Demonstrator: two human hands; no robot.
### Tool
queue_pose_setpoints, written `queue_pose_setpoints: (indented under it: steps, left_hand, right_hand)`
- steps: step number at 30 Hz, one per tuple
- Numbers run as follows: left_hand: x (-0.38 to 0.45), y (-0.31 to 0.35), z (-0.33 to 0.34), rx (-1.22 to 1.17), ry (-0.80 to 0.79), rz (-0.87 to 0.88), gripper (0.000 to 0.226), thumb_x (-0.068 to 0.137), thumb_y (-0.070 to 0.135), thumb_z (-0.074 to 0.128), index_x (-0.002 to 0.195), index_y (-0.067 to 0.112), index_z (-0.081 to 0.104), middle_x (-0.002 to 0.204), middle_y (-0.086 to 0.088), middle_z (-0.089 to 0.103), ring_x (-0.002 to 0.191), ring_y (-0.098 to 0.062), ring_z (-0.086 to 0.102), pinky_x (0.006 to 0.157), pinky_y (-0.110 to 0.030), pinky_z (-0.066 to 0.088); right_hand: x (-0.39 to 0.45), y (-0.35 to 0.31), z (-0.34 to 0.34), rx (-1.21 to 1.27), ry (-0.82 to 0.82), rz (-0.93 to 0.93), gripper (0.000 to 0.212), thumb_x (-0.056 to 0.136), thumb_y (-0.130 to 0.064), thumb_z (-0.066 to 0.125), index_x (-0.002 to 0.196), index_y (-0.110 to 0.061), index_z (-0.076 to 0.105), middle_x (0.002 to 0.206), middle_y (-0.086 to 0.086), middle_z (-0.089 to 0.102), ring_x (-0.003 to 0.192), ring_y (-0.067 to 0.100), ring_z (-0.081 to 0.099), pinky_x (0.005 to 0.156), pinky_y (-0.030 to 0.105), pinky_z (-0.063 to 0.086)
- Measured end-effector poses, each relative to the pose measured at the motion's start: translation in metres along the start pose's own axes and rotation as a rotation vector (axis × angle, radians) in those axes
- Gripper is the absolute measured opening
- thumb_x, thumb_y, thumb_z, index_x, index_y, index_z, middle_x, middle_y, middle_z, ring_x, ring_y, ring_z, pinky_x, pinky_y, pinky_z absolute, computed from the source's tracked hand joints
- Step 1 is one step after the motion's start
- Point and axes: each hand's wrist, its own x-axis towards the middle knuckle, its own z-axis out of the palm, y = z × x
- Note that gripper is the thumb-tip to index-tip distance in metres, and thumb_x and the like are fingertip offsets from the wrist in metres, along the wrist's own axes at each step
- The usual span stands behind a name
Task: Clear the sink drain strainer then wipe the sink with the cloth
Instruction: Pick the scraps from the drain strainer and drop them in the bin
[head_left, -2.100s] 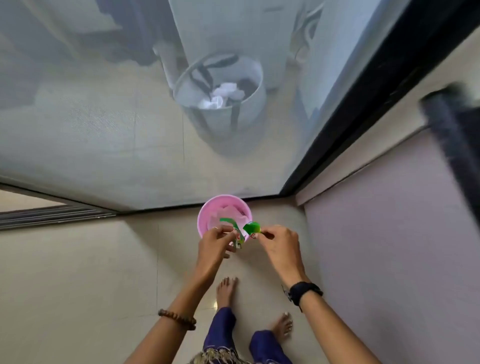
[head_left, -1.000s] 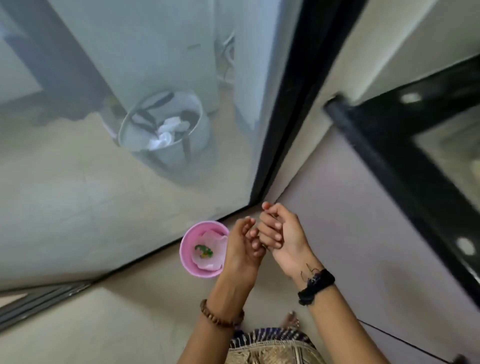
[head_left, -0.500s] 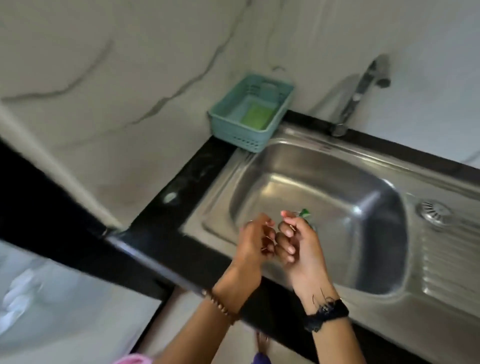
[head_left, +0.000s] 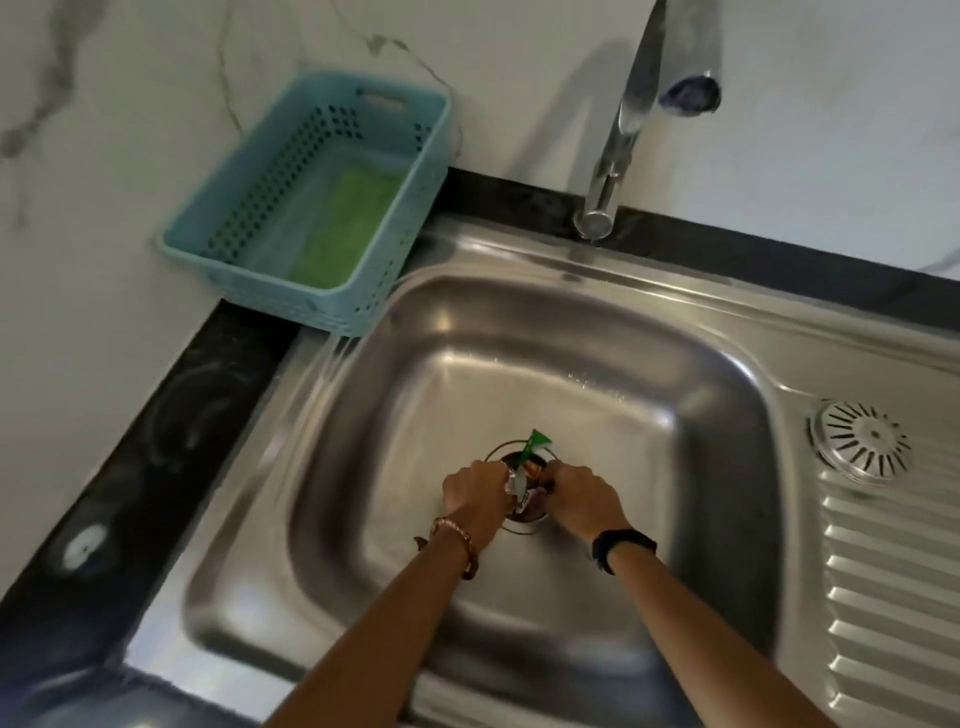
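Both hands, left hand (head_left: 475, 488) and right hand (head_left: 584, 493), seemingly pinch scraps (head_left: 525, 475) over the drain (head_left: 522, 522); loose bits could slip down the drain.

Basket (head_left: 306, 208) back-left of sink (head_left: 363, 519), tap (head_left: 618, 135) behind, strainer (head_left: 860, 441) right; pad (head_left: 345, 228) prob. in basket.

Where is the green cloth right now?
The green cloth lies inside the blue basket on the counter, left of the tap, behind the sink.
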Motion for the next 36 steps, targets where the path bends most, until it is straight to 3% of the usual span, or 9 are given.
queue_pose_setpoints:
  steps: [5,10,13,16,22,25,30,33,36]
  left_hand:
    - [0.015,0.002,0.022,0.154,-0.018,0.0,0.022,0.093,0.016,0.044,0.108,0.013,0.061,0.114,-0.007,0.064,0.105,-0.026,0.062,0.087,-0.032,0.046]
    - [0.019,-0.003,0.022,0.161,-0.023,0.005,0.025,0.094,0.02,0.043,0.109,0.01,0.06,0.115,-0.011,0.063,0.105,-0.03,0.061,0.085,-0.035,0.046]
    - [0.016,-0.004,0.029,0.1,-0.035,-0.006,0.027,0.092,0.026,0.047,0.112,0.011,0.056,0.118,-0.01,0.06,0.107,-0.029,0.059,0.086,-0.036,0.045]
    - [0.014,-0.003,0.035,0.063,-0.028,-0.019,0.03,0.092,0.026,0.047,0.118,0.011,0.051,0.123,-0.009,0.056,0.11,-0.028,0.057,0.088,-0.035,0.045]
    - [0.011,0.002,0.033,0.029,-0.001,-0.046,0.027,0.095,0.023,0.045,0.114,0.007,0.055,0.122,-0.012,0.058,0.109,-0.03,0.059,0.088,-0.036,0.046]
    - [0.006,0.002,0.029,-0.027,-0.001,-0.081,0.029,0.096,0.025,0.041,0.112,0.006,0.057,0.12,-0.013,0.059,0.107,-0.03,0.059,0.087,-0.037,0.047]
    - [-0.007,0.0,0.0,-0.374,0.021,-0.222,0.023,0.085,0.027,0.056,0.099,0.012,0.066,0.11,-0.007,0.066,0.101,-0.026,0.062,0.083,-0.032,0.048]
    - [-0.029,0.004,-0.027,-0.688,0.094,-0.222,0.011,0.083,0.023,0.059,0.083,0.014,0.065,0.087,-0.009,0.067,0.083,-0.025,0.064,0.075,-0.034,0.052]
    - [-0.066,0.005,-0.055,-1.013,0.198,-0.21,0.013,0.085,0.017,0.057,0.072,0.016,0.058,0.07,-0.004,0.06,0.055,-0.016,0.056,0.051,-0.026,0.049]
  right_hand:
    - [0.018,0.007,0.024,-0.286,0.045,-0.135,0.028,0.097,-0.023,0.04,0.121,-0.022,0.053,0.111,0.005,0.065,0.097,0.025,0.064,0.076,0.031,0.048]
    - [0.019,0.016,0.027,-0.302,0.04,-0.161,0.024,0.096,-0.018,0.039,0.107,-0.015,0.06,0.108,0.006,0.065,0.094,0.025,0.064,0.072,0.029,0.047]
    - [0.014,0.02,0.017,-0.126,0.071,-0.126,0.023,0.093,-0.029,0.046,0.089,-0.015,0.064,0.09,0.004,0.067,0.08,0.022,0.063,0.06,0.024,0.04]
    - [0.006,0.021,0.005,0.218,0.055,-0.048,0.033,0.086,-0.046,0.056,0.069,-0.017,0.059,0.061,-0.006,0.056,0.053,0.009,0.049,0.046,0.019,0.031]
    - [-0.002,0.02,-0.006,0.641,0.024,0.077,0.017,0.082,-0.023,0.066,0.073,-0.009,0.067,0.068,0.003,0.062,0.065,0.012,0.052,0.054,0.02,0.036]
    - [-0.006,0.019,-0.013,0.76,-0.002,0.133,0.018,0.081,-0.024,0.067,0.075,-0.007,0.069,0.071,0.003,0.063,0.063,0.007,0.051,0.056,0.021,0.036]
    - [-0.018,0.011,-0.034,0.946,-0.048,0.214,0.022,0.08,-0.03,0.068,0.063,-0.019,0.061,0.059,-0.005,0.048,0.05,0.009,0.04,0.044,0.019,0.03]
    - [-0.033,-0.007,-0.045,1.143,-0.061,0.279,0.033,0.079,-0.03,0.068,0.054,-0.02,0.05,0.047,-0.01,0.043,0.037,0.004,0.034,0.034,0.014,0.026]
    - [-0.056,-0.033,-0.054,1.317,-0.114,0.25,0.036,0.081,-0.028,0.065,0.052,-0.021,0.045,0.036,-0.011,0.038,0.029,0.002,0.03,0.03,0.013,0.023]
